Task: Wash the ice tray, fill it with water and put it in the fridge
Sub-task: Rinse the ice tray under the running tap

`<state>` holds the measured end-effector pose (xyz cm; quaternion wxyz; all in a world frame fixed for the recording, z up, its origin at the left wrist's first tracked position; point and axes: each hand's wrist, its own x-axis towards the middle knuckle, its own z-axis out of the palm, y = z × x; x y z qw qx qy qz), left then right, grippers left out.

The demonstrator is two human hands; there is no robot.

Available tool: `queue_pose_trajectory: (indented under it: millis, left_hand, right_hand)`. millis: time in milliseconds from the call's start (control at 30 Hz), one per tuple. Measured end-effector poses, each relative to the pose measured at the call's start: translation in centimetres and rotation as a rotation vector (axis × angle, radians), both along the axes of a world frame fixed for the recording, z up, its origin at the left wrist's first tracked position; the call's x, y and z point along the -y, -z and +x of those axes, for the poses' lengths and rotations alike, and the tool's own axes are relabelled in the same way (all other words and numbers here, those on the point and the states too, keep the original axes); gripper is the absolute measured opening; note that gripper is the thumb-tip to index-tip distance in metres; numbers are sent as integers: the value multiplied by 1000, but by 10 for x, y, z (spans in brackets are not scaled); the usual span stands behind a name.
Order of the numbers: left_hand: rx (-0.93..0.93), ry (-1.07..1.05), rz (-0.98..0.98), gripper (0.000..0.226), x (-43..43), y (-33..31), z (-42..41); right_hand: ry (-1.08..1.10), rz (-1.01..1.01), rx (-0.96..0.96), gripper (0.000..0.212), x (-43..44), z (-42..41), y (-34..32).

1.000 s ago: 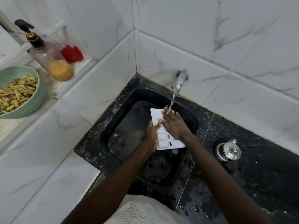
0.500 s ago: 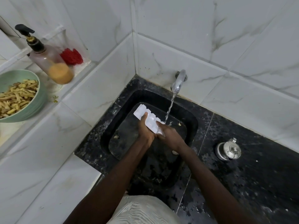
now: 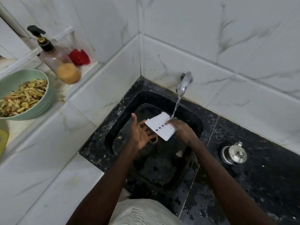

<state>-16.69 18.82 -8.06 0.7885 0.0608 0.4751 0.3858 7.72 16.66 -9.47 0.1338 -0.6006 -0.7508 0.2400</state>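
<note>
no readable text, labels or numbers anywhere

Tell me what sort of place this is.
Probably a home kitchen: a black sink, a wall tap running onto an ice tray, and a soap bottle and bowl of chopped food on the tiled ledge.

One head-worn wide-angle view looks steeply down into the black sink (image 3: 162, 169) from close above.
</note>
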Motion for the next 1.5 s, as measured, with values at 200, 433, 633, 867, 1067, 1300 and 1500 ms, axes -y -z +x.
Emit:
queue_pose_trajectory:
  millis: [200,433,633,867,1067,1300,1500]
  left_hand:
    - [23,473,44,59,4,-16,-3]
    - [-36,555,77,46,11,-13,8]
    - [-139,543,116,51,20,-17,22]
    - [-357,489,156,48,21,-18,26]
    - [-353,433,161,40,23,-24,28]
    - [-359,323,143,42,23,-21,33]
    - [-307,224,117,42,25,-12,31]
  right_hand:
    - [-195,179,47,37,9,-10,-6]
    - [90,9,111,62,2,-13,-4]
    - [69,-63,167,73,-19,-12,-14]
    - [176,-62,137,54,-31,-13,-18]
    - [390,-68,-13,41,-38,-15,-19]
    - [630,-135,-241,46,-36,-32,-22]
    - [650,-257,-490,44,-17,-48,-38]
